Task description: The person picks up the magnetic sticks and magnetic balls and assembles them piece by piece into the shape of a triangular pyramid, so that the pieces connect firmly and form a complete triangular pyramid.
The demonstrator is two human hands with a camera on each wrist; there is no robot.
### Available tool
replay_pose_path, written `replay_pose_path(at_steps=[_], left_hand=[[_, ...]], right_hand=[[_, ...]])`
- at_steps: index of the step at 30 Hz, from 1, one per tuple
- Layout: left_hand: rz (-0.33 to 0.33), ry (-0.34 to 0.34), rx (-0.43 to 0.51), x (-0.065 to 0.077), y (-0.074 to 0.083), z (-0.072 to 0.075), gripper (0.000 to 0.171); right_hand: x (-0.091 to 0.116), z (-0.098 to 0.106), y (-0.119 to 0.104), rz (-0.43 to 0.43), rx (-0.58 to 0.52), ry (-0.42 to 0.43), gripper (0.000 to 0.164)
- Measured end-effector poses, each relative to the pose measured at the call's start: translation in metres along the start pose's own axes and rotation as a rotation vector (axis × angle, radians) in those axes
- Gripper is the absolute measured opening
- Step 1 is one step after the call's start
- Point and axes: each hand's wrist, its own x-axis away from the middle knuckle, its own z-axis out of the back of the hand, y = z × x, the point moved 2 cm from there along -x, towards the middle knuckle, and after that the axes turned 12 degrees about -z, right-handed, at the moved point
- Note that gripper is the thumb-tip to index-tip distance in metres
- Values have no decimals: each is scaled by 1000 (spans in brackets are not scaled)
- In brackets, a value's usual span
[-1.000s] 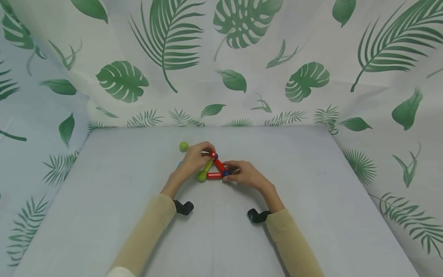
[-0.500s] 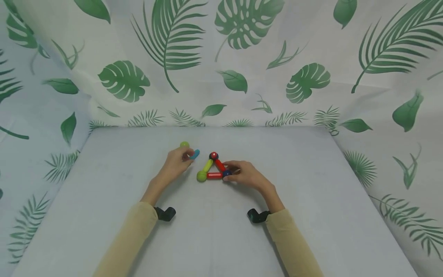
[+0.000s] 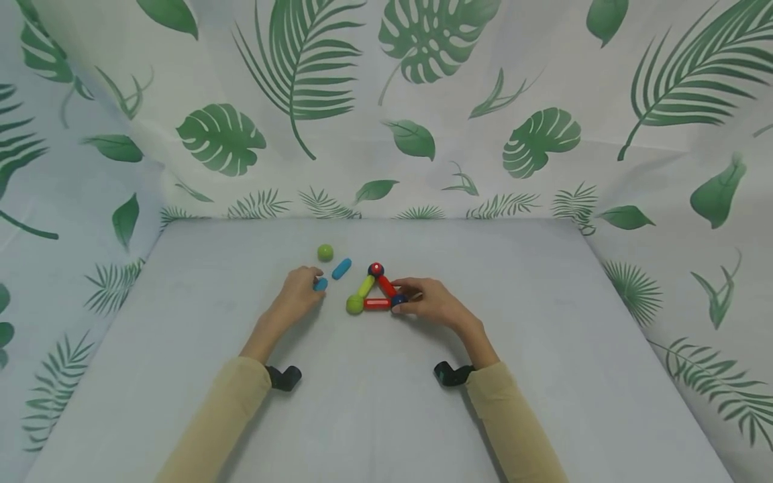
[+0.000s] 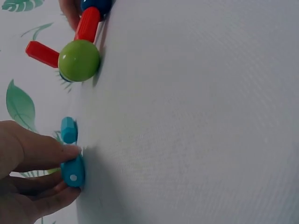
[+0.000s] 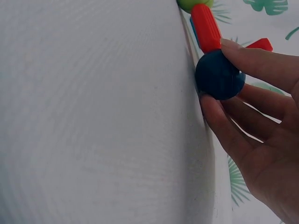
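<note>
Red, lime-green and dark-blue stick-and-ball triangle (image 3: 377, 304) sits just below frame centre; my right hand (image 3: 431, 302) pinches its dark-blue ball (image 5: 218, 75), my left hand (image 3: 296, 293) grips 1 rounded blue stick (image 4: 73, 171) further left.

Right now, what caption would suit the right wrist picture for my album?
A right hand holds a dark blue ball joined to a red rod.

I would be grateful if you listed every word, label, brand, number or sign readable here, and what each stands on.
None: no readable text shows in any view.
The blue rod in the left hand shows only a pale spot, not a letter or number.
The backdrop carries only leaf pictures.
Any fine marking on the black wrist pieces would be too small to read.
</note>
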Motion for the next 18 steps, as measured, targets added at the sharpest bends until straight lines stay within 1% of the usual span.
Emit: replay_pose_path(at_steps=[3, 6, 9, 12, 15, 18], left_hand=[[0, -3, 17, 1, 0, -1, 42], [4, 8, 37, 2, 1, -2, 43], [-5, 20, 52, 5, 2, -2, 45], [-44, 34, 58, 6, 4, -2, 45], [-91, 58, 87, 7, 10, -2, 42], [-124, 87, 154, 8, 19, -2, 39]], right_hand=[[0, 0, -1, -12, -4, -2, 57], [0, 0, -1, -18, 2, -2, 57], [-1, -1, 0, -13, 5, -4, 57], [-1, -1, 0, -9, 5, -4, 57], [-2, -1, 1, -8, 6, 0, 57], [-2, -1, 0, -12, 3, 2, 57]])
